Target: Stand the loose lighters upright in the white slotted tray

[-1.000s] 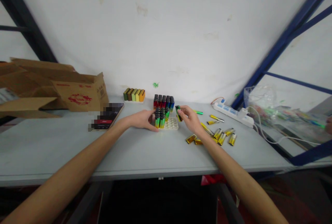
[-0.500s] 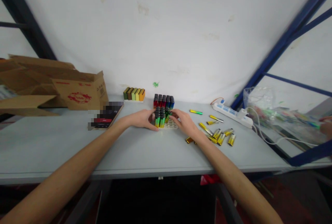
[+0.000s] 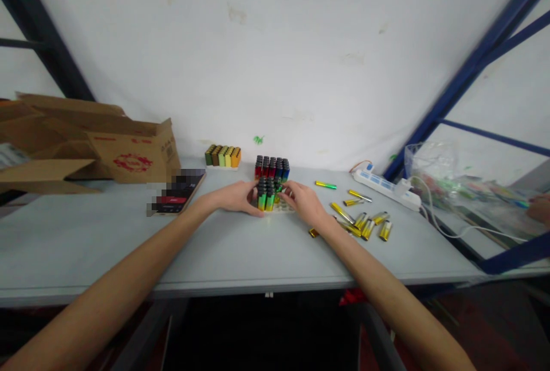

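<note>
Green-and-yellow lighters [image 3: 265, 198] with black tops stand upright in a pale holed tray [image 3: 284, 208] at the middle of the table. My left hand [image 3: 237, 196] grips the tray's left end, thumb at the front corner and fingers reaching behind the lighters. On the other side, my right hand [image 3: 303, 200] has its fingertips pinched on a lighter [image 3: 278, 185] at the right edge of the filled rows. Its fingers partly cover that lighter. Open holes of the tray show beneath my right hand.
Behind stand red and blue lighters [image 3: 271, 169]; a yellow-to-green block of lighters [image 3: 222, 157] is further left. Loose gold lighters [image 3: 367, 228] lie right, before a power strip [image 3: 387, 189]. A phone-like device [image 3: 183, 190] and cardboard box [image 3: 133, 153] are left. Another person's hand [image 3: 539, 209] shows far right.
My right fingertips have shifted slightly at the lighter by the tray's filled rows. My left hand stays at the tray's left end. The whole view has moved very slightly.
</note>
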Demonstrator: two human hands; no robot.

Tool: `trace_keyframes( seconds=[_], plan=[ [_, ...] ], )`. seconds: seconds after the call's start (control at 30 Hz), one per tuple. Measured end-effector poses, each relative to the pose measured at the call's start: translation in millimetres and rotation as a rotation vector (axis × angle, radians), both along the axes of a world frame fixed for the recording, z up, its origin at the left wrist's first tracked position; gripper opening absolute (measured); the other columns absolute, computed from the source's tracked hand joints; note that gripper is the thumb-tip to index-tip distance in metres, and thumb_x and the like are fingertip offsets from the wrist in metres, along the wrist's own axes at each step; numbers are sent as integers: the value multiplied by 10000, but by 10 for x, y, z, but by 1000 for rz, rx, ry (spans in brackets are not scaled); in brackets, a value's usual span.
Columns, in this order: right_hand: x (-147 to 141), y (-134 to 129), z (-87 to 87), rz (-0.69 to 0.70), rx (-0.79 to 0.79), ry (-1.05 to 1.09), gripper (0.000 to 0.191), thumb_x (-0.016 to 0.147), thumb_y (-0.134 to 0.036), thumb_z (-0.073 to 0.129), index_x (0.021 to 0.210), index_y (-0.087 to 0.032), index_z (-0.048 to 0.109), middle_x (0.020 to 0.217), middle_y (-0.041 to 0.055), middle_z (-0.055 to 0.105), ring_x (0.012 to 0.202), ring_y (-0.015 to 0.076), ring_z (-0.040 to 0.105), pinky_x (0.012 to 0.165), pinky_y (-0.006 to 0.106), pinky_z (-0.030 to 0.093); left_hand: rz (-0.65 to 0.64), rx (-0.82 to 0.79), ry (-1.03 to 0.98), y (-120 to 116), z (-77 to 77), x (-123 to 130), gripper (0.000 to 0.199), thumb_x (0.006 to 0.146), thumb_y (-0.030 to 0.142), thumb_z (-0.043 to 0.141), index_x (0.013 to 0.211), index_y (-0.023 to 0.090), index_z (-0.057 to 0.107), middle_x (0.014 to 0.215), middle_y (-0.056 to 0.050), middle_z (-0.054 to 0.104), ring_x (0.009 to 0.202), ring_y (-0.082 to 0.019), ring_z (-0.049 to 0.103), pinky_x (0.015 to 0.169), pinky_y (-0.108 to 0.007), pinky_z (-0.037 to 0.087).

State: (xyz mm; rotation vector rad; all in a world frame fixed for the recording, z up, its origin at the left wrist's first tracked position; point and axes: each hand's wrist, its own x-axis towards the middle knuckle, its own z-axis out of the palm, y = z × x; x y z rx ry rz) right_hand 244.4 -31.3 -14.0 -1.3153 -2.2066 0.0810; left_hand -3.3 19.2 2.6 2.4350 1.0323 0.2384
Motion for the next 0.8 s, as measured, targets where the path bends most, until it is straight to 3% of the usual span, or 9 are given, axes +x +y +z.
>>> trace_keyframes(
  seconds=[0.2,0.33,0.4,0.47,0.5,0.57,0.67,0.8],
  plan=[
    [54,-32,51,31,-43,-86,243,966,-409,637,999,-171,671,890,59,703,714,157,610,665,257,416,11,-14,6,-23,33,1,712,657,652,758,1161,200,537,817,5,649,731,-207,616,644,-276,430],
    [360,86,67,-3,20,-7,264,1000,-414,572,988,-179,691,848,60,696,737,178,618,733,292,461,16,-23,10,-27,43,-1,727,658,661,758,1166,189,540,847,-13,666,744,-213,622,647,-282,434],
    [598,169,40,-123,70,-27,244,1026,-310,503,1050,-166,699,966,112,710,866,217,643,829,341,484,15,-24,12,-23,42,-2,713,657,663,760,1144,190,542,843,-13,664,740,-212,619,641,-281,431],
    [840,235,-17,-284,70,-104,296,1000,-183,473,1225,-138,659,1248,186,659,1117,268,613,959,404,466,13,-25,8,-17,37,-3,703,653,666,761,1127,196,541,833,-9,660,730,-207,614,634,-278,427],
    [945,257,-51,-359,33,-154,366,983,-140,461,1316,-130,613,1394,205,583,1230,287,565,1009,427,444,12,-25,7,-13,34,-4,702,652,671,760,1123,198,540,830,-7,659,726,-206,613,632,-278,425],
    [1095,280,-114,-457,-92,-246,446,972,-105,432,1400,-126,558,1505,206,499,1318,301,517,1053,441,418,11,-22,10,-7,28,-6,714,649,686,755,1124,200,538,829,-6,659,726,-208,613,635,-282,426],
    [1159,288,-145,-502,-210,-306,411,983,-117,405,1330,-133,626,1348,212,630,1198,311,610,1004,444,445,11,-11,22,-3,22,-9,725,647,708,749,1117,197,538,835,-12,663,738,-217,618,649,-291,427],
    [1108,302,-108,-526,-185,-299,336,966,-155,483,1236,-153,683,1174,197,686,1086,305,649,929,411,470,3,-4,14,-5,17,-9,712,657,694,748,1118,197,530,843,-14,657,738,-213,615,645,-286,424]
  ],
)
